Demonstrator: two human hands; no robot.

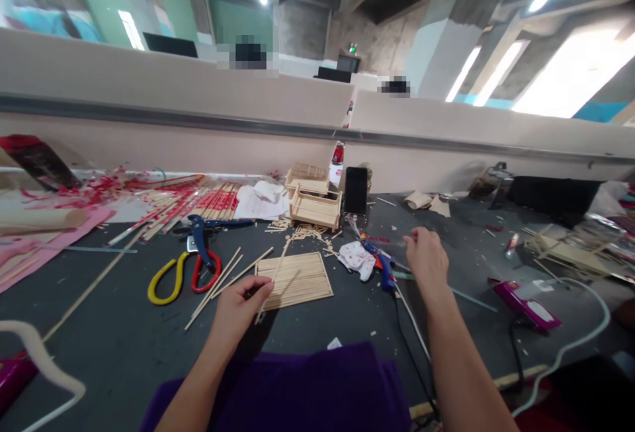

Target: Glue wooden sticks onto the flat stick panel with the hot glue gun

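Note:
My left hand pinches a thin wooden stick between thumb and fingers. That stick slants over a flat panel of wooden sticks lying on the dark table. My right hand is raised to the right of a blue glue gun, apart from it. Its fingers are curled in, and whatever they may hold is hidden. Loose sticks lie left of the panel. Behind it stands a small furniture-like model made of sticks, with short cut pieces scattered before it.
Yellow-and-red-handled cutters lie on the left. A phone leans upright at the back near crumpled white paper. The glue gun's cord runs to the front edge. A purple device with a cable lies right; a partition closes the back.

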